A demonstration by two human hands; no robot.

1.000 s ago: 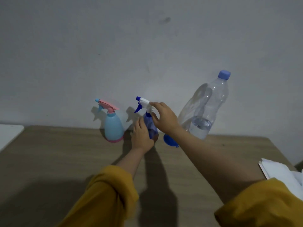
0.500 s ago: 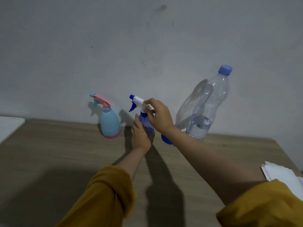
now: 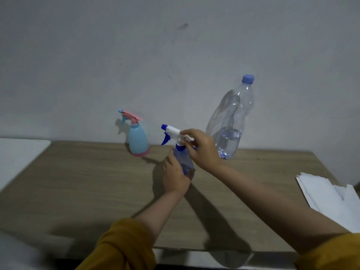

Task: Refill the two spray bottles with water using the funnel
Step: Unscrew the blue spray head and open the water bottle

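Grey plaster wall behind, w/ a few dark scuffs, and a wood-grain table (image 3: 78, 191) running up to it. From my head cam I see both my arms in mustard sleeves reaching fwd. My left hand (image 3: 175, 177) is wrapped round the body of the blue spray bottle (image 3: 185, 162), fingers curled round its far side, thumb up the near side; bottle sits roughly mid-table, a bit fwd of the wall, and I can't tell if its base is touching the table. My right hand (image 3: 202, 149) is on top, fingers clamped on the white trigger head (image 3: 175, 132) near its rear end, just above the blue collar; blue nozzle and trigger lever point left. Head looks tilted vs the bottle body, can't tell if it's unscrewed. Light-blue spray bottle w/ pink head (image 3: 137, 141) stands upright at the back, left of my hands, near the wall, apart from the blue one. Clear water bottle (image 3: 231, 123) w/ blue cap stands back right, close to the wall, approx a third full, cap on. Funnel: can't make it out, my right hand covers the spot behind it. White paper stack (image 3: 329, 197) at the right table edge, well apart from the bottles. White surface (image 3: 17, 152) beside the table at far left.
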